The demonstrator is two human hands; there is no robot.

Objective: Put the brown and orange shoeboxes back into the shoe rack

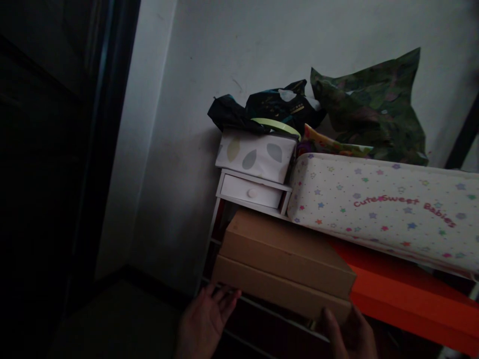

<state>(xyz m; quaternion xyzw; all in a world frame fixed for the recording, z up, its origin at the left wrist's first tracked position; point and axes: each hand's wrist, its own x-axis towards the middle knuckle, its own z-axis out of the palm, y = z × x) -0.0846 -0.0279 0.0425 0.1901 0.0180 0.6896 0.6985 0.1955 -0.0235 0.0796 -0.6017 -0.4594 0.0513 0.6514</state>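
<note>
Down at the bottom edge, the left hand (207, 319) is reaching under the near left corner of the lower cardboard box (277, 289), its grip lying open with fingers spread against the underside. The right hand (350, 334) is pressing its thumb on that box's near right corner; its other fingers are hiding, so I cannot tell whether this grip is closing. An upper cardboard box (284, 249) is sitting stacked on the lower one, just beside an orange surface (411, 294). Behind, a star-patterned mattress (385, 209) is lying next to a white drawer unit (254, 192) that is carrying a leaf-print box (258, 154).
</note>
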